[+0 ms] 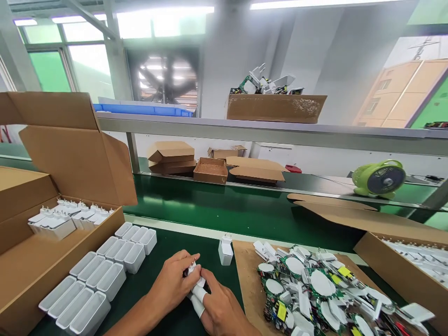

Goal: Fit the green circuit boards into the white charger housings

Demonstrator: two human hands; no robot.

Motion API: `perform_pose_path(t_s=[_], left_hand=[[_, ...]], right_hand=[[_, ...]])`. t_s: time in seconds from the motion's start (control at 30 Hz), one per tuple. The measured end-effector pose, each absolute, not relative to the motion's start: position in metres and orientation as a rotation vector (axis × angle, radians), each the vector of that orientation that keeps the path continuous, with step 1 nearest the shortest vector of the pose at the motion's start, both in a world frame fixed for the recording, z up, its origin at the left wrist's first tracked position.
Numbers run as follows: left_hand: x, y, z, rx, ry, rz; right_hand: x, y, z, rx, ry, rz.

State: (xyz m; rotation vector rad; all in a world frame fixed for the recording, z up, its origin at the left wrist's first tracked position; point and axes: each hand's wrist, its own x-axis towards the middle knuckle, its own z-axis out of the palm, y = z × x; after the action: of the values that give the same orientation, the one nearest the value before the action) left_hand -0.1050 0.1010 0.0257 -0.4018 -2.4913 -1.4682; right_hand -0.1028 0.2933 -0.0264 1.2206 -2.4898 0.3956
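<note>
My left hand (174,278) is closed in a pinch on a small white plastic part (192,268) with a metal pin at its top. My right hand (224,303) grips the same part from the other side; white coverings wrap some of its fingers. Most of the part is hidden by my fingers. Just beyond my hands a white plug adapter (226,251) stands upright on the green table. Rows of white open-topped plastic housings (111,280) are lined up left of my hands. To the right, circuit boards with white plastic pieces (322,283) lie heaped on cardboard.
An open carton (87,245) with white plug adapters (56,219) stands at left, another carton (395,266) at right. Behind are a green conveyor belt (210,205), small cardboard boxes (210,171) and a green fan (380,178). An overhead shelf bears a box (276,108) of boards.
</note>
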Motion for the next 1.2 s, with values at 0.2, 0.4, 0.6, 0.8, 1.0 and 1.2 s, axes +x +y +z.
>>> perform_pose_path(t_s=[0.2, 0.4, 0.6, 0.8, 1.0, 1.2], left_hand=[[-0.099, 0.077, 0.008, -0.182, -2.329, -1.644], [-0.099, 0.063, 0.005, -0.007, -2.232, -1.695], [-0.098, 0.064, 0.001, -0.065, -2.24, -1.647], [-0.093, 0.064, -0.001, -0.347, -2.228, -1.434], [-0.093, 0.072, -0.009, -0.851, -2.359, -1.12], [-0.091, 0.079, -0.025, -0.553, -2.441, -1.373]], right_hand=[[-0.105, 0.301, -0.004, 1.232, -2.409, 0.708], [-0.112, 0.305, 0.001, 1.181, -2.443, 0.842], [-0.114, 0.3, -0.001, 1.165, -2.389, 0.852], [-0.113, 0.306, 0.002, 1.157, -2.495, 0.865], [-0.109, 0.304, -0.012, 1.141, -2.499, 0.895], [-0.106, 0.304, -0.027, 0.863, -2.431, 1.042]])
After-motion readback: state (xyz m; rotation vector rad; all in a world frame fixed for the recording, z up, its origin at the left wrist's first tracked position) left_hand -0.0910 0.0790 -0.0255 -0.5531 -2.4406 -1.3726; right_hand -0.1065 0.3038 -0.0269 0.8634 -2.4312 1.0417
